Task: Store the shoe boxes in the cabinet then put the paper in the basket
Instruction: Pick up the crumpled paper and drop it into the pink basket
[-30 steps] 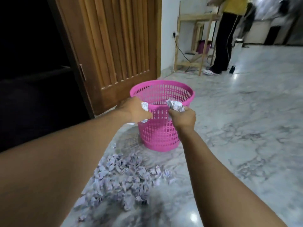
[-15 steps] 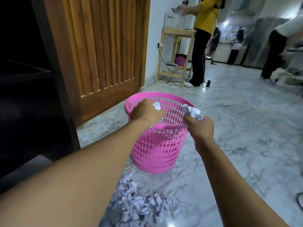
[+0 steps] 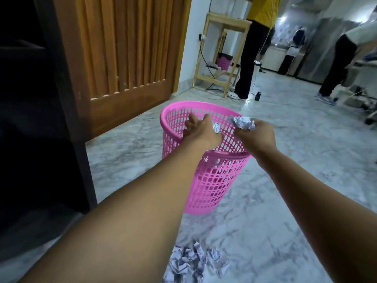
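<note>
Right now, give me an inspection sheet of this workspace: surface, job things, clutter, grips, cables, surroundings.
Surface: marble floor, glossy.
Job's things: pink basket upright; paper pile on the floor, nearer the camera.
Clutter: nothing seen.
Grips: left grip, fingers spread over the basket, small paper ball beside it, hold unclear; right grip holds crumpled paper above the rim.
Cables: black cable from wall socket down to floor.
Surroundings: wooden door, wooden stand, person in yellow, second person.

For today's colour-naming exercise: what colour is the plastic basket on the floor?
The basket is pink, best seen in the head view.
</note>
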